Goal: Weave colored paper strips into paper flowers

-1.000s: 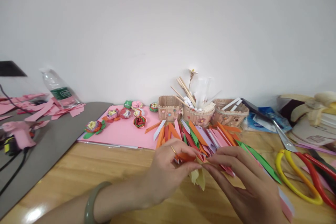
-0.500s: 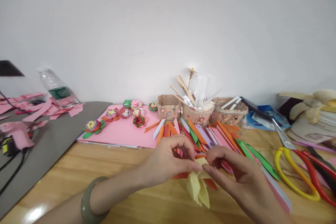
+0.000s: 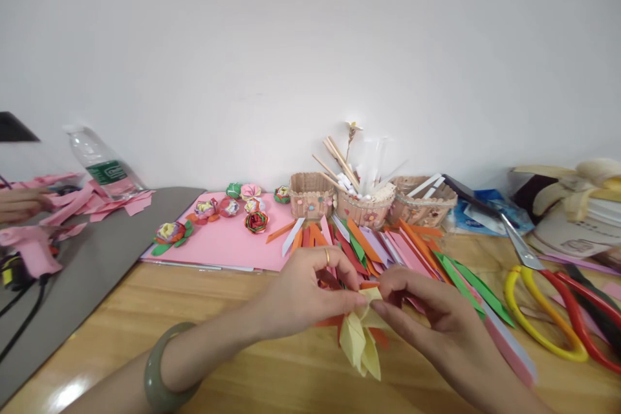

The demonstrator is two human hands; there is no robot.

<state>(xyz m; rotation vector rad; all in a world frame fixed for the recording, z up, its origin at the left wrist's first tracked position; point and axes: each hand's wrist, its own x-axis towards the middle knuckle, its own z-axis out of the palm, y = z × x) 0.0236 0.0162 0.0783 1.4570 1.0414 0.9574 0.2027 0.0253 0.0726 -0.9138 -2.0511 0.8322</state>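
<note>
Between my two hands hangs a pale yellow folded-paper piece (image 3: 358, 344) with several petal-like points. My left hand (image 3: 317, 291) pinches its top edge between thumb and fingers. From the other side my right hand (image 3: 424, 310) pinches the same top edge, thumb in front, fingertips close to those of the left. Orange paper strips (image 3: 381, 336) lie on the table just behind the yellow piece, partly hidden. Beyond my hands spreads a pile of coloured paper strips (image 3: 373, 249) in orange, pink, lilac and green.
Several folded paper flowers (image 3: 256, 222) rest on pink paper (image 3: 218, 246). Behind the strips stand wicker baskets (image 3: 313, 197) with sticks. Large scissors (image 3: 548, 291) lie right. At left are a pink glue gun (image 3: 33, 252), a plastic bottle (image 3: 99, 162) and another person's hand (image 3: 22, 205).
Another person's hand has come into view at the far left. My hands keep their pinch on the yellow paper, which has shifted slightly left.
</note>
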